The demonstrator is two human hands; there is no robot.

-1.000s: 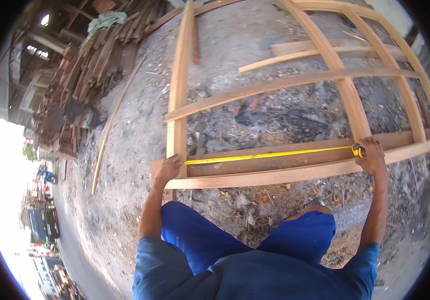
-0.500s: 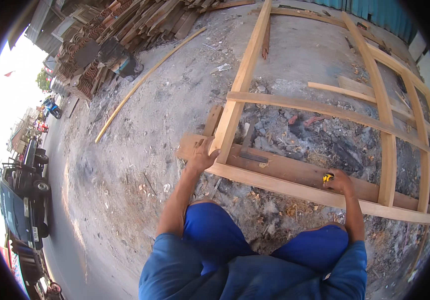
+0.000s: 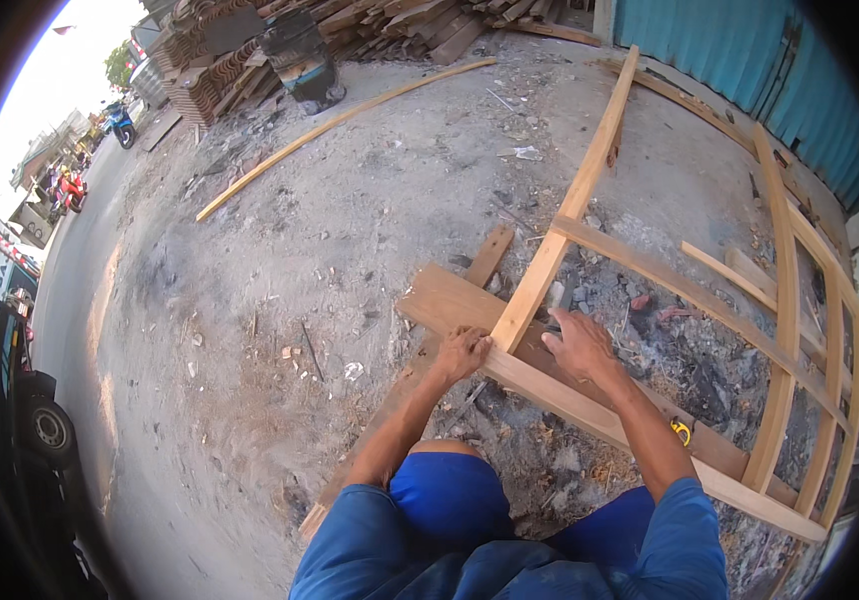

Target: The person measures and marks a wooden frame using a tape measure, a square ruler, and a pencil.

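A pale wooden frame [image 3: 600,410] lies before me, its near left corner within reach. My left hand [image 3: 465,352] is closed over that corner, fingers bent against the end of the lumber. Just inside the corner my right hand [image 3: 582,345] hovers with thumb and forefinger apart, holding nothing that I can see. Past its fingertips is a greyish narrow object [image 3: 566,285], partly hidden by the hand and hard to make out. A wide brown board [image 3: 440,298] runs beneath the frame. On that board, beside my right forearm, rests a yellow and black tape measure [image 3: 682,431].
A crosspiece [image 3: 670,284] spans the frame. One long thin strip [image 3: 340,122] lies on the dirt. Stacked roof tiles [image 3: 212,82] and scrap lumber [image 3: 420,28] stand behind, with blue metal sheeting [image 3: 720,55] at far right. Left is a road [image 3: 75,270] with a dark vehicle [image 3: 45,425].
My right hand has let go of the tape measure and moved left toward the frame's corner. My left hand's fingers have bent over the corner. The view has shifted.
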